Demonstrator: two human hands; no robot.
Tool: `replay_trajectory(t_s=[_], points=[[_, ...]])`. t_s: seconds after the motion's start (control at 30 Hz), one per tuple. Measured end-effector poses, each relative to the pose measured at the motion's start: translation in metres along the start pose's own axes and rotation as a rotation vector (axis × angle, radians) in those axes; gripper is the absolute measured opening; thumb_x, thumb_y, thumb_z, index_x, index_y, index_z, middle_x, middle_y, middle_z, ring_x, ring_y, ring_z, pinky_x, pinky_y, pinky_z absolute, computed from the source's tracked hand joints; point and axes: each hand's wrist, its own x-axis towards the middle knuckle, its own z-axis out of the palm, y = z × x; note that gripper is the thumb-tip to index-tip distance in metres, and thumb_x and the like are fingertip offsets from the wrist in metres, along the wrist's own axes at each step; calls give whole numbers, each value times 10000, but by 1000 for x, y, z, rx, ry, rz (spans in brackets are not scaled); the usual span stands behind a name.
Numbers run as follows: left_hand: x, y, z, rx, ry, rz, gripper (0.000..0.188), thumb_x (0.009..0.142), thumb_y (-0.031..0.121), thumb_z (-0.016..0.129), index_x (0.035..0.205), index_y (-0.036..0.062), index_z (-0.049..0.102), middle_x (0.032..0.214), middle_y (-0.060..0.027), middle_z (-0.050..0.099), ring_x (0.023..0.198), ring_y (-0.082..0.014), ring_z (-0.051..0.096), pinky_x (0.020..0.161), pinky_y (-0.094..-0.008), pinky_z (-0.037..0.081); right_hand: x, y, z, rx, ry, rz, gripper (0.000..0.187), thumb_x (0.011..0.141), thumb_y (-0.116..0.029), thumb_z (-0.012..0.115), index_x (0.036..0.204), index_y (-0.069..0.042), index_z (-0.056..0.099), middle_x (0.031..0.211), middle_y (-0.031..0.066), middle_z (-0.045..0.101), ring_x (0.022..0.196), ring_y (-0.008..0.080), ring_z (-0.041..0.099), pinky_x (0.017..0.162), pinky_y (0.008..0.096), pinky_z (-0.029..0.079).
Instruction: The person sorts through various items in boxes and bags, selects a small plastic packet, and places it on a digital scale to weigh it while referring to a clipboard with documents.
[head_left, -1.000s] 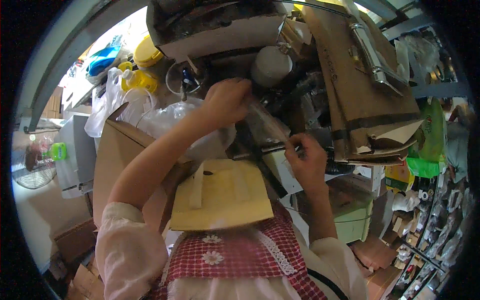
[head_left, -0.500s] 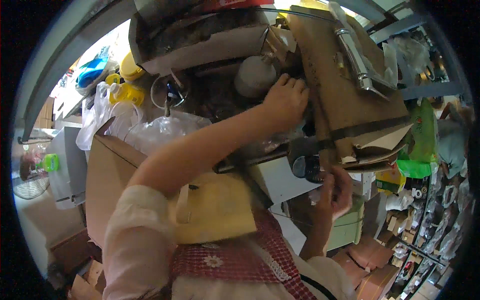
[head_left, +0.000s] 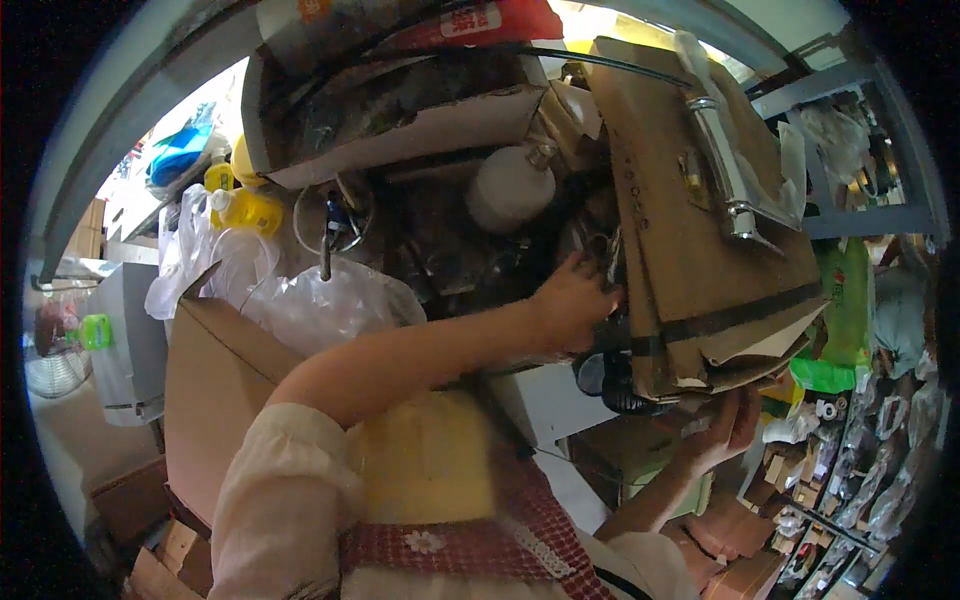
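Note:
My left hand reaches across to the right over a cluttered dark work surface. Its bent fingers look apart, close to the left edge of a flattened brown cardboard box, among small items too dim to name. A whitish round bottle with a metal neck stands just beyond it. Below the cardboard's front edge, my right hand has its fingers curled in. A small shiny bit shows by its fingertips, its kind unclear. A dark round-ended object lies between my hands. On the cardboard rests a chrome metal tube.
A long open carton sits at the back. Left are a yellow bottle, a cup of tools, clear plastic bags and a tall cardboard flap. Shelves of bagged goods line the right side.
My left hand has come nearer, away from beside the whitish bottle. My right hand has shifted right and down, below the cardboard edge. The whole view has also shifted slightly.

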Motion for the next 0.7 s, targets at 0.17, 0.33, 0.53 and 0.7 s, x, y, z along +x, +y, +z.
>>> replay_trajectory(t_s=[0.17, 0.33, 0.53, 0.7], points=[[5, 3, -5, -44, -174, 52, 777, 625, 232, 703, 1355, 76, 486, 1187, -204, 580, 1237, -397, 467, 1078, -629, 256, 5, 7, -5, -59, -10, -59, 272, 890, -106, 580, 1109, 43, 641, 1010, 95, 661, 887, 179, 595, 781, 308, 484], [2, -2, 19, -41, 53, 37, 928, 579, 299, 765, 1421, 100, 430, 1388, -215, 455, 1386, -389, 309, 1106, -660, 192, 1, 1, 5, -67, 9, -94, 302, 891, -149, 572, 1116, 44, 631, 997, 108, 656, 876, 190, 595, 760, 330, 498], [14, 12, 5, -118, -117, 61, 845, 606, 344, 756, 1374, 88, 513, 1456, -184, 411, 1432, -404, 216, 1086, -701, 167, -4, 0, 11, -86, 12, -127, 395, 887, -146, 582, 1234, 41, 568, 1091, 148, 645, 938, 230, 607, 808, 356, 510], [16, 10, 7, 90, -107, 17, 761, 671, 353, 723, 1335, 33, 536, 1422, -192, 447, 1435, -401, 213, 1104, -681, 155, -2, 3, 6, 2, -40, -101, 410, 883, -119, 575, 1262, 37, 557, 1153, 155, 631, 948, 227, 616, 770, 323, 519]])
